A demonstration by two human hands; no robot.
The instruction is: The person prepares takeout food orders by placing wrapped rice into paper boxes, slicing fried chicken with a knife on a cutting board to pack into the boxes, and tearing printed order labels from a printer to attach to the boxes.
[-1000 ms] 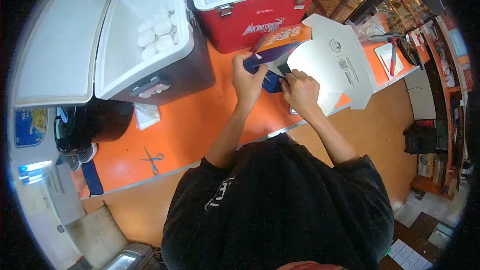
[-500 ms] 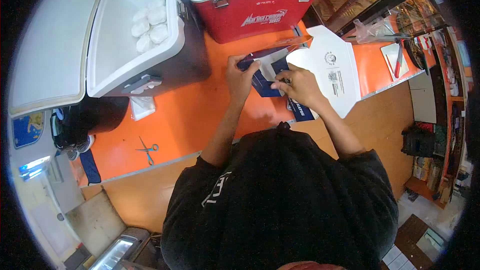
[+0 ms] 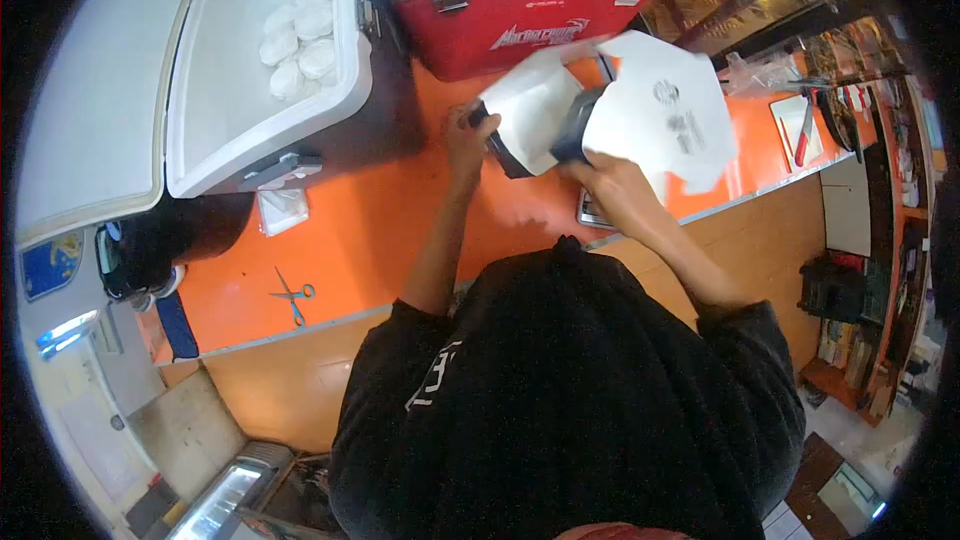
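A paper box (image 3: pixel 537 108), white inside and dark blue outside, stands partly folded over the orange table. Its wide white flap (image 3: pixel 665 105) with small dark print spreads to the right, blurred by motion. My left hand (image 3: pixel 468 140) pinches the box's left wall, thumb on the inner side. At the dark blue fold on the lower right, my right hand (image 3: pixel 612 185) has its fingers closed on the box; some fingertips are hidden beneath it. A small metallic object (image 3: pixel 592 211) lies partly under my right hand.
An open dark cooler (image 3: pixel 390 110) holding several white round packs is at the left, beside an open red cooler (image 3: pixel 480 30). Scissors (image 3: pixel 292 294) and a plastic packet (image 3: pixel 283 210) lie on the orange table (image 3: pixel 370 240). A red-handled knife (image 3: pixel 803 135) rests at the right.
The box has opened wider, showing more of its white inside. Its flap has swung and lifted, and my right hand has shifted slightly right and down.
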